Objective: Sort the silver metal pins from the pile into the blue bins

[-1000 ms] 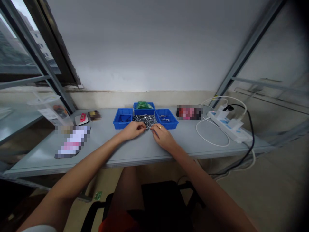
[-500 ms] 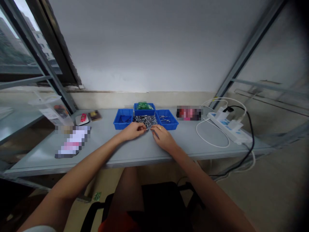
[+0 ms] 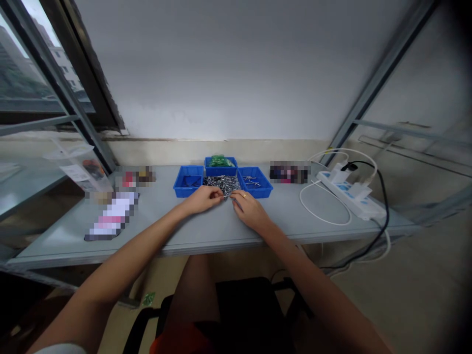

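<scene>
A heap of small shiny metal pieces [image 3: 226,184] lies between the blue trays, too fine to name by kind. At its near left edge my left hand [image 3: 204,198] is closed, thumb and fingertips pinched together. My right hand [image 3: 250,209] faces it from the near right edge, its fingers curled into a pinch, with a ring on one finger. A thin light sliver shows between the two sets of fingertips, but what each hand holds is too small to make out. The left blue tray [image 3: 179,187] and the right blue tray [image 3: 266,189] flank the heap; the right one holds several slender metal pieces.
Behind the heap a blue tray [image 3: 210,170] holds green packets [image 3: 220,161]. A power strip [image 3: 363,209] with chargers and a looped white cable [image 3: 320,220] occupies the table's right side. A clear plastic cup [image 3: 86,172] and a blurred-out flat object [image 3: 112,214] are at left.
Both hands stay almost in the same place at the heap's near edge, with only a very slight shift of the left hand. The trays have not moved.
</scene>
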Demonstrator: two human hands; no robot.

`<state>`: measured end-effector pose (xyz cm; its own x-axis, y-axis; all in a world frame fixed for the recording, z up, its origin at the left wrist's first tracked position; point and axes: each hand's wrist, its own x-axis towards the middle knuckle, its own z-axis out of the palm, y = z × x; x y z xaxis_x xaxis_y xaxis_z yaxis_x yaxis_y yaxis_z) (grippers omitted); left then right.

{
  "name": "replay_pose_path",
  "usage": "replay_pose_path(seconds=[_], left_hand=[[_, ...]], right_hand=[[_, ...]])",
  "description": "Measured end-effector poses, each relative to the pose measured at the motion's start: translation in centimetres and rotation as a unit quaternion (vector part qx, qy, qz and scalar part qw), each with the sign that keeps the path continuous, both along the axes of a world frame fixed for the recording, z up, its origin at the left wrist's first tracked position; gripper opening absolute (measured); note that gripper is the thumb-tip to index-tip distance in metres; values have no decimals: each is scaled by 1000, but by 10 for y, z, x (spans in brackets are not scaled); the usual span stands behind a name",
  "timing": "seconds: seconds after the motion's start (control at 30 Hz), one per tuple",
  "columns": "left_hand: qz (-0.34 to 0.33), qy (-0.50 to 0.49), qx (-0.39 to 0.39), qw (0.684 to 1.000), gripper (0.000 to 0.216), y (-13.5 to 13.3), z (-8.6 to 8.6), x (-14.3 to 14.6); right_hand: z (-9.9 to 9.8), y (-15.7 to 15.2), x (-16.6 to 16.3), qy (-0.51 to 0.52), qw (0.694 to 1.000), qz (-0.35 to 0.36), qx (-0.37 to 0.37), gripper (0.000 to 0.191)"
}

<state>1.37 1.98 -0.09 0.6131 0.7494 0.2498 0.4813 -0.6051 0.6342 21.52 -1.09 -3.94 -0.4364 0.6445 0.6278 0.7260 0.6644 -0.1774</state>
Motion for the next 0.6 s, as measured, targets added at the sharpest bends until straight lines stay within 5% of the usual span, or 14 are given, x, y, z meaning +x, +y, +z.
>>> replay_pose_path(seconds=[0.6], left_hand=[[6, 25, 5, 1000, 19, 2, -2, -1]], right_hand=[[1, -1, -1, -19, 1000, -9, 2, 27]])
